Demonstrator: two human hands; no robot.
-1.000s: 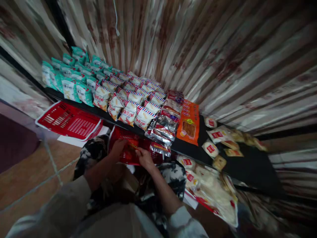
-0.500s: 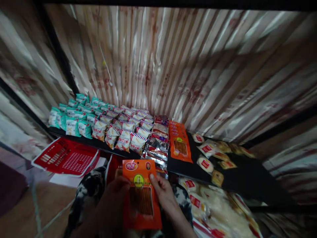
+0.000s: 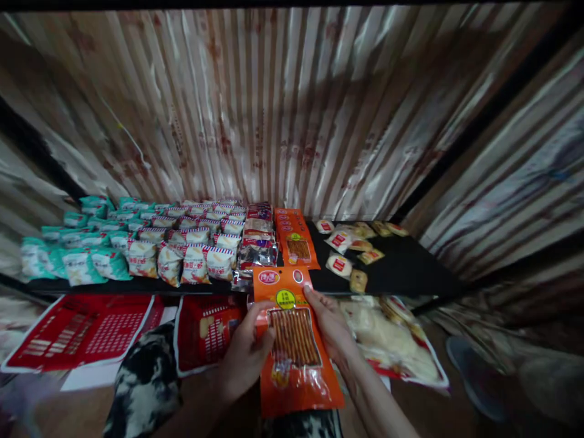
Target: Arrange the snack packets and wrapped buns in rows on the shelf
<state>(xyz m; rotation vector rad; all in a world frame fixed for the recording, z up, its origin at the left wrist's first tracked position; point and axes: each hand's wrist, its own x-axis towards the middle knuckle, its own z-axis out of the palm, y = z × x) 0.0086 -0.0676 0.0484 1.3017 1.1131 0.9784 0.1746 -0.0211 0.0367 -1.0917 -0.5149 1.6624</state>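
Observation:
Between my two hands is an orange snack packet (image 3: 296,383) whose clear window shows brown sticks. My left hand (image 3: 244,353) grips its left edge, thumb across the front. On the upper right side, my right hand (image 3: 331,322) pinches it with the thumb on the front face. The packet is upright and faces me, its top corner overlapping the shelf edge. Just behind it, a matching orange packet (image 3: 296,240) lies flat on the black shelf (image 3: 406,267). Left of that is a row of shiny dark red and silver packets (image 3: 258,243).
Small white chip bags (image 3: 196,264) and teal bags (image 3: 82,266) fill the shelf's left part. Wrapped pastries (image 3: 340,264) lie loosely at right. Below are a red basket (image 3: 100,325), another red basket (image 3: 182,359) and a container of wrapped pastries (image 3: 396,347).
My view has swung to the right, so the shelf sits further left and level. The held orange packet has come up and right in the picture, both hands still on it.

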